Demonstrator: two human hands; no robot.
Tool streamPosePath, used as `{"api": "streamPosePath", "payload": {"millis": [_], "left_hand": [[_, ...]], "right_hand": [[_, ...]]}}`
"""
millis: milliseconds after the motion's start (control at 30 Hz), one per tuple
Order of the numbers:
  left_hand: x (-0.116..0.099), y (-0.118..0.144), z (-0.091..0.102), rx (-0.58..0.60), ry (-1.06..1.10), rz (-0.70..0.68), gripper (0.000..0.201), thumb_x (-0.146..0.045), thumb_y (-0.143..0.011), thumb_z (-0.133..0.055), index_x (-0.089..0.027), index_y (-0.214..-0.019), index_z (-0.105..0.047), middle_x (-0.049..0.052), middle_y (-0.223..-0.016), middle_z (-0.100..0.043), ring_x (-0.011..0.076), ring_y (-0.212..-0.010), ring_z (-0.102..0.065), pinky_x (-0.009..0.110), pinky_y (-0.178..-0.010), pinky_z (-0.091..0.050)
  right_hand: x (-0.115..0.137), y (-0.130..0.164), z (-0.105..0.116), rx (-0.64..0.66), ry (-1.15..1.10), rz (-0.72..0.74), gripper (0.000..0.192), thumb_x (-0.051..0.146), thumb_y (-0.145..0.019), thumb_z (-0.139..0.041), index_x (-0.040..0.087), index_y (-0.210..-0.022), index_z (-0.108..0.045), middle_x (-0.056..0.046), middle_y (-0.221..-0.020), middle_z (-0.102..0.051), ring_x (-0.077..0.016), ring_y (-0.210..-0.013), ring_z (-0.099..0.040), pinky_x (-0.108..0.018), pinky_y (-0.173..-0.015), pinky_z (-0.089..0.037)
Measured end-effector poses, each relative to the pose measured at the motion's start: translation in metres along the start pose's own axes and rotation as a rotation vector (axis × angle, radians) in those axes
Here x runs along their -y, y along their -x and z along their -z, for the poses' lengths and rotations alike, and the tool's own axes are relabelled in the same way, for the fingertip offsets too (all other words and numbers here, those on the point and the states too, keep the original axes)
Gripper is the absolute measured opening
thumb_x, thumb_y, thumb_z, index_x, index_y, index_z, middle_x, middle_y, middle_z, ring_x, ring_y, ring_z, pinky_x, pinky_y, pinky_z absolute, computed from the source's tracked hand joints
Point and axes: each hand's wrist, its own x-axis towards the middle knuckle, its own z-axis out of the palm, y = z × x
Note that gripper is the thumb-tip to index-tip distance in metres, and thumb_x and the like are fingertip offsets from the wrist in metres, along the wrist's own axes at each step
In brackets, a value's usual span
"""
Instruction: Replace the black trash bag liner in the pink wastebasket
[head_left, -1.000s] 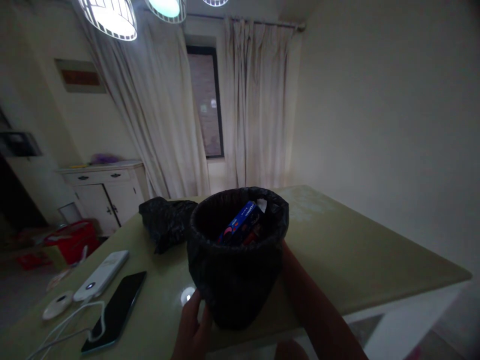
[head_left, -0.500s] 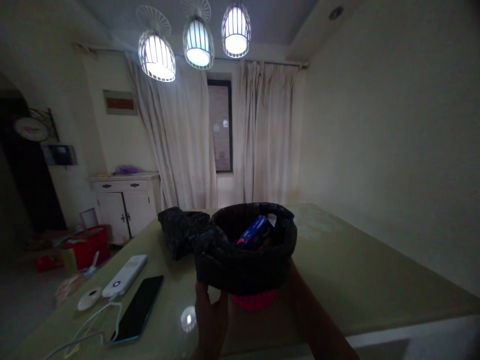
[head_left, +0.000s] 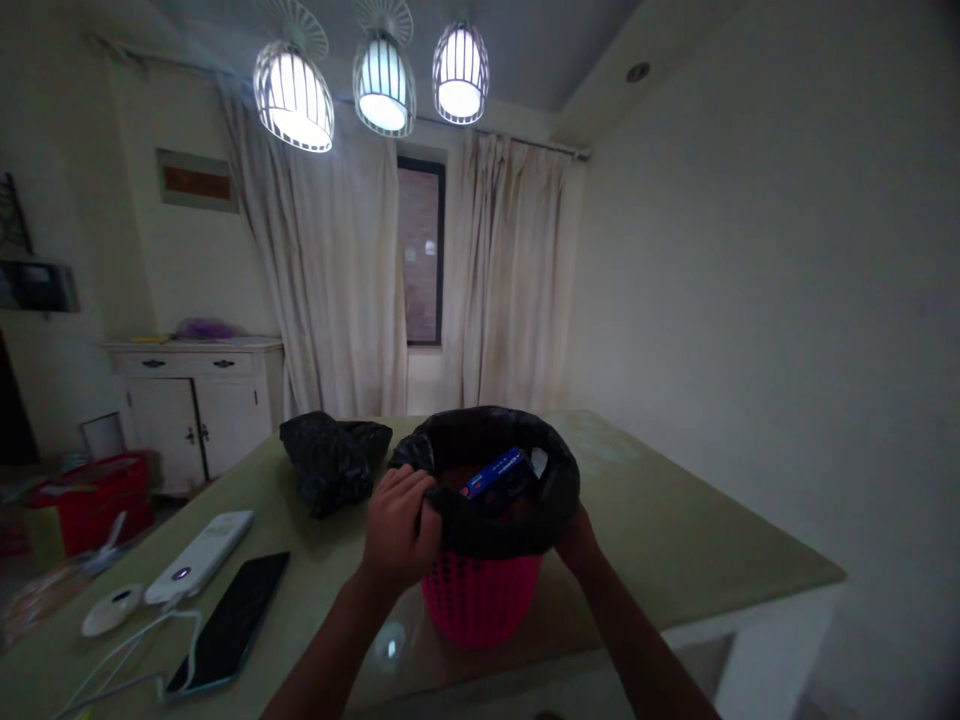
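A pink perforated basket (head_left: 480,598) stands on the table in front of me. A black plastic bag (head_left: 551,505) lines it, folded over the rim. Inside lies a blue box (head_left: 496,474) with a small white piece beside it. My left hand (head_left: 401,525) is closed on the bag's edge at the left of the rim. My right hand (head_left: 577,540) is at the right side, under the folded edge; its fingers are mostly hidden behind the bag and basket.
Left of the basket lies a crumpled black plastic bag (head_left: 334,460). Nearer me are a dark phone (head_left: 232,620), a white power bank (head_left: 199,557) with a cable, and a round white object (head_left: 112,610). The table's edge (head_left: 750,605) runs along the right front.
My left hand has risen from below the bag's overhang to grip its edge at the rim. More of the pink basket shows now. The view has turned slightly right.
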Motion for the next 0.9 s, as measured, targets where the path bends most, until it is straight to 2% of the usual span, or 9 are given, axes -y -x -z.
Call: {"api": "streamPosePath", "payload": {"millis": [67,167,200,267,400,533,667,800,900], "left_hand": [[0.002,-0.001,0.005,0.0,0.004,-0.031,0.029,-0.018,-0.097,-0.043,-0.025,-0.075,-0.06,0.006,-0.071,-0.067,0.025,-0.066,-0.061,0.041,-0.066,-0.043],[0.002,-0.002,0.016,-0.004,0.018,-0.015,0.03,-0.018,-0.096,-0.041,-0.026,-0.071,-0.056,0.006,-0.067,-0.063,0.0239,-0.063,-0.059,0.041,-0.064,-0.042],[0.002,-0.002,0.02,-0.008,0.021,-0.009,0.03,-0.017,-0.095,-0.041,-0.026,-0.07,-0.054,0.005,-0.065,-0.061,0.0235,-0.061,-0.057,0.041,-0.063,-0.042],[0.0,-0.001,0.025,-0.012,0.017,-0.019,0.028,-0.017,-0.093,-0.042,-0.027,-0.07,-0.053,0.004,-0.063,-0.059,0.0234,-0.061,-0.056,0.041,-0.063,-0.041],[-0.001,0.0,0.028,0.021,-0.054,-0.035,0.021,-0.018,-0.087,-0.046,-0.026,-0.071,-0.055,0.006,-0.065,-0.062,0.0246,-0.063,-0.057,0.043,-0.065,-0.041],[-0.001,-0.001,0.029,0.072,-0.097,-0.007,0.021,-0.018,-0.088,-0.047,-0.025,-0.07,-0.055,0.006,-0.066,-0.062,0.0239,-0.065,-0.055,0.043,-0.067,-0.039],[-0.004,-0.003,0.026,0.119,-0.121,0.014,0.021,-0.02,-0.088,-0.049,-0.025,-0.068,-0.054,0.006,-0.065,-0.061,0.0231,-0.065,-0.056,0.043,-0.068,-0.037],[-0.008,-0.006,0.018,0.197,-0.16,0.08,0.019,-0.021,-0.089,-0.053,-0.023,-0.07,-0.059,0.008,-0.071,-0.067,0.0246,-0.071,-0.061,0.043,-0.072,-0.039],[-0.011,-0.01,0.012,0.298,-0.184,0.148,0.021,-0.022,-0.093,-0.055,-0.022,-0.074,-0.062,0.01,-0.076,-0.071,0.026,-0.078,-0.065,0.043,-0.076,-0.041]], "right_hand": [[-0.001,-0.004,0.017,-0.081,-0.091,-0.034,0.072,0.066,-0.091,-0.061,0.038,-0.157,-0.064,-0.011,-0.15,-0.07,-0.0461,-0.145,-0.061,-0.068,-0.121,-0.052],[0.008,-0.011,0.041,-0.148,-0.373,-0.032,0.081,0.072,-0.091,-0.06,0.029,-0.159,-0.063,-0.012,-0.162,-0.06,-0.0405,-0.154,-0.054,-0.059,-0.133,-0.042],[0.014,-0.015,0.047,-0.125,-0.438,-0.025,0.08,0.071,-0.091,-0.064,0.028,-0.157,-0.065,-0.012,-0.163,-0.06,-0.039,-0.154,-0.054,-0.057,-0.134,-0.041],[0.027,-0.026,0.058,-0.004,-0.427,-0.005,0.073,0.067,-0.09,-0.071,0.028,-0.152,-0.069,-0.01,-0.16,-0.063,-0.0369,-0.152,-0.056,-0.055,-0.134,-0.039],[0.054,-0.054,0.067,0.264,-0.125,0.063,0.063,0.058,-0.094,-0.071,0.026,-0.148,-0.073,-0.009,-0.156,-0.066,-0.036,-0.15,-0.058,-0.058,-0.134,-0.037],[0.072,-0.083,0.056,0.393,0.076,0.167,0.061,0.049,-0.092,-0.069,0.02,-0.146,-0.075,-0.014,-0.15,-0.07,-0.0381,-0.143,-0.065,-0.061,-0.13,-0.042],[0.091,-0.105,0.034,0.432,0.032,0.186,0.057,0.048,-0.093,-0.065,0.021,-0.142,-0.078,-0.012,-0.147,-0.072,-0.0357,-0.141,-0.067,-0.058,-0.127,-0.047],[0.132,-0.117,0.005,0.376,-0.034,0.263,0.053,0.046,-0.091,-0.067,0.02,-0.134,-0.082,-0.012,-0.143,-0.074,-0.0355,-0.138,-0.069,-0.057,-0.127,-0.048],[0.173,-0.121,-0.007,0.271,-0.122,0.316,0.054,0.034,-0.086,-0.064,0.019,-0.135,-0.081,-0.01,-0.138,-0.077,-0.0318,-0.13,-0.073,-0.052,-0.122,-0.052]]}}
